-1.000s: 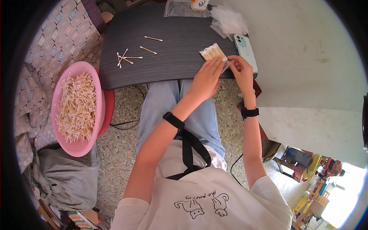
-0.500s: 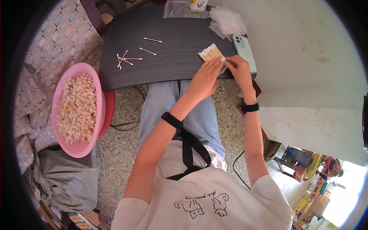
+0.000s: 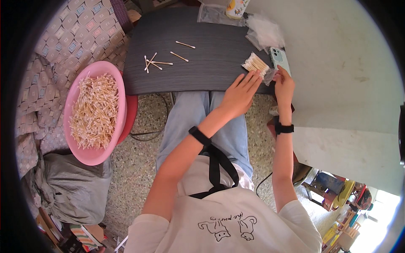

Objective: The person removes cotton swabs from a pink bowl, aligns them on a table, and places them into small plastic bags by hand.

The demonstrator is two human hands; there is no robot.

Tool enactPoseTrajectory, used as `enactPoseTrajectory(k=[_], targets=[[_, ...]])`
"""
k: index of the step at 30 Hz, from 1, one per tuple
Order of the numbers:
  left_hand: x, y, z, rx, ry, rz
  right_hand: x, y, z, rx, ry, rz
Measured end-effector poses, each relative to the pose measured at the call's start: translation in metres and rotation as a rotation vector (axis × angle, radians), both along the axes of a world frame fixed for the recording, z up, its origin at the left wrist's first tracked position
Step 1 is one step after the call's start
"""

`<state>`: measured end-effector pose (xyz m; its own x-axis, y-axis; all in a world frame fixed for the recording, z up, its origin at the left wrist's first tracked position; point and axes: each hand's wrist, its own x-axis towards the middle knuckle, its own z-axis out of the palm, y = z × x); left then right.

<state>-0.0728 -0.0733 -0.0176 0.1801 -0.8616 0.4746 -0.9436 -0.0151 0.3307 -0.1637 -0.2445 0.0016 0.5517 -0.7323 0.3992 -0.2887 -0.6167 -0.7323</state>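
From my end of the link I see both hands at the right end of the dark worktop point(image 3: 190, 78), right of centre in the upper half of the frame. There lies a bundle of cotton swabs point(image 3: 255, 64), set side by side in a small clear bag point(image 3: 269, 77) whose loose end sticks out to the lower right.

The left hand point(image 3: 241, 96) is flat, fingers stretched out and only slightly apart, its fingertips at the bundle's lower edge. The right hand point(image 3: 284, 87) has thumb and forefinger drawn narrow at the bag's loose end; they are too small for me to tell whether they grip the plastic or just touch it.

Beside that hand, a pale green phone point(image 3: 278, 57) rests along the worktop's right edge. Above it I have a pile of clear bags point(image 3: 266, 31), and at the top of the frame a patterned container point(image 3: 237, 8). Loose swabs point(image 3: 185, 44) lie on the worktop, upper centre-left, some crossed. At the left of the frame, a pink basin point(image 3: 93, 157) holds a heap of swabs point(image 3: 95, 111)
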Motion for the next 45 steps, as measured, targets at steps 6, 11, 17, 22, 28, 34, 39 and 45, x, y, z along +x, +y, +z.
enactPoseTrajectory(k=[6, 11, 17, 22, 28, 34, 39, 45], targets=[[0.064, 0.072, 0.018, -0.208, 0.143, 0.512, 0.014, 0.044, 0.031, -0.415, 0.037, 0.095], [0.125, 0.114, 0.008, -0.207, -0.022, 0.947, 0.07, 0.085, 0.03, -0.063, 0.092, 0.484], [0.142, 0.115, -0.008, 0.01, 0.072, 1.076, 0.146, 0.124, 0.011, -0.287, 0.227, 0.559], [0.151, 0.118, -0.022, -0.111, 0.009, 0.969, 0.195, 0.144, 0.002, -0.391, 0.341, 0.397], [0.156, 0.109, -0.02, -0.162, 0.074, 0.856, 0.211, 0.138, 0.003, -0.381, 0.427, 0.464], [0.166, 0.104, -0.018, -0.163, 0.224, 0.753, 0.185, 0.13, 0.007, -0.365, 0.376, 0.522], [0.16, 0.097, -0.016, -0.176, 0.189, 0.547, 0.154, 0.115, 0.009, -0.41, 0.341, 0.593], [0.137, 0.094, 0.0, -0.106, 0.245, 0.204, 0.129, 0.114, 0.008, -0.383, 0.272, 0.581]])
